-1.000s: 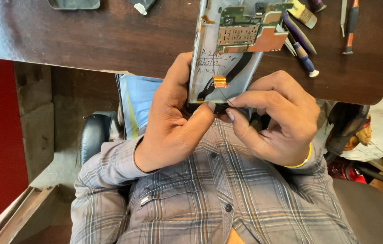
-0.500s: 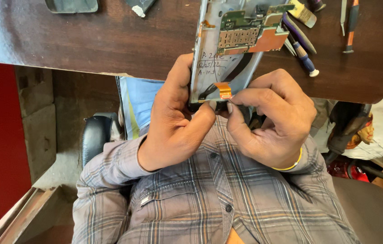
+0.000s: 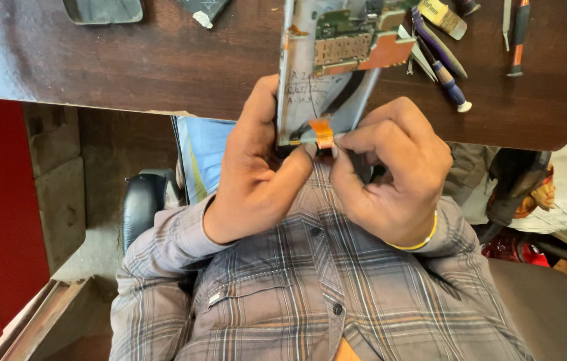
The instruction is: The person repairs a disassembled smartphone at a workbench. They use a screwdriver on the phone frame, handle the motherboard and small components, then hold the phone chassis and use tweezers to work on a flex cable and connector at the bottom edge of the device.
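An opened phone (image 3: 327,73) with its back off shows a green circuit board, an orange-brown board part and a black cable, and stands upright at the edge of the dark wooden table (image 3: 163,60). My left hand (image 3: 256,174) grips its lower left side, thumb along the bottom. My right hand (image 3: 390,177) is curled at the lower right, its fingertips pinching a small orange flex strip (image 3: 323,132) at the phone's bottom edge. A thin yellow bangle circles my right wrist.
Blue-handled tweezers and a screwdriver (image 3: 440,63) lie right of the phone, with a red-handled tool (image 3: 517,37) farther right. A dark phone part (image 3: 103,10) and a black piece (image 3: 203,10) lie at the table's far left. A black chair arm (image 3: 143,204) sits below left.
The orange flex strip has been bent away from the phone's bottom edge and stands up more between my fingertips. Both hands keep their hold.
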A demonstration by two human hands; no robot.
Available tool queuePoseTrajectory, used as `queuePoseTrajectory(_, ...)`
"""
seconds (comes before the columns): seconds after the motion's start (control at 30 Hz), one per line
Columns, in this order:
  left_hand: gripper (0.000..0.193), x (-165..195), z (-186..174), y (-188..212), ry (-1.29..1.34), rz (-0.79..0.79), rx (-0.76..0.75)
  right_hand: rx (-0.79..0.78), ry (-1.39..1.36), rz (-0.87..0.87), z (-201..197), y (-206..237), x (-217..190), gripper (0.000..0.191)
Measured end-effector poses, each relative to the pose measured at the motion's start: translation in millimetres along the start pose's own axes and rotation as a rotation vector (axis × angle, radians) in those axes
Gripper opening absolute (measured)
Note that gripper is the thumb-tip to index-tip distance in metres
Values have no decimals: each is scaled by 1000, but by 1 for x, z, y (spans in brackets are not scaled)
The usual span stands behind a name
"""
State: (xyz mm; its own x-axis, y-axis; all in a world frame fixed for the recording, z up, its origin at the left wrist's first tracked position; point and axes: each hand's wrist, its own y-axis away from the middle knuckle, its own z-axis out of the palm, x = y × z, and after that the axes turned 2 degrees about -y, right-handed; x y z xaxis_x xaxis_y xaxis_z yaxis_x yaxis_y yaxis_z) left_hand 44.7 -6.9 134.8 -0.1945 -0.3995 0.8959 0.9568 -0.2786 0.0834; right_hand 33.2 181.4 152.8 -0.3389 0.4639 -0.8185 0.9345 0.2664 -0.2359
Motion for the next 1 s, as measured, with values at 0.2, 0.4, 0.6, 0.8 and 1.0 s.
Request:
queuePoseTrajectory(0.2,42,-20,-17,-11,-22,-20,38,-32,-279,147,13,2,32,18)
queuePoseTrajectory(0.4,46,-28,-23,-22,118,-96,69,-9,-611,306,28,5,54,20)
queuePoseTrajectory(0.6,51,-29,-24,-30,185,-151,95,-39,-730,370,30,2,64,17)
queuePoseTrajectory(0.8,58,-33,-27,-31,82,-104,53,-55,-792,393,30,0,71,17)
queuePoseTrajectory(1.0,59,-33,-28,-32,61,-127,54,-53,-819,386,28,-2,72,16)
